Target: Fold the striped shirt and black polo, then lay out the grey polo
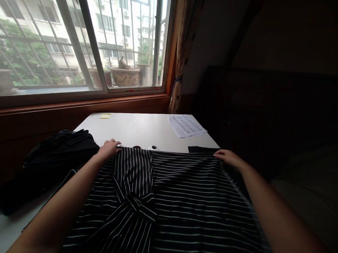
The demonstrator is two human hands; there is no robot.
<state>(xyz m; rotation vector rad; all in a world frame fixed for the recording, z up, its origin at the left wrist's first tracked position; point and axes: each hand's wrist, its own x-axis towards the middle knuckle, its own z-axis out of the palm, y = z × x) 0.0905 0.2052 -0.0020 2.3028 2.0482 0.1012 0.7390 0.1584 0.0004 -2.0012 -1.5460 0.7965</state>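
Note:
A black garment with white stripes [188,194] is spread out in front of me, its far edge stretched between both hands. A tied knot of the same striped cloth shows left of its middle. My left hand [109,149] pinches the far left part of that edge. At the far right corner my right hand [226,157] grips the cloth between thumb and fingers. The right side edge looks frayed. The garment's near part runs out of view at the bottom.
Dark clothing [58,159] is heaped on the left of the white table [129,126]. Printed sheets [186,126] lie at the back right, a yellow sticky note [105,116] at the back left. A small white-and-black round object [153,148] sits just beyond the garment. A barred window stands behind.

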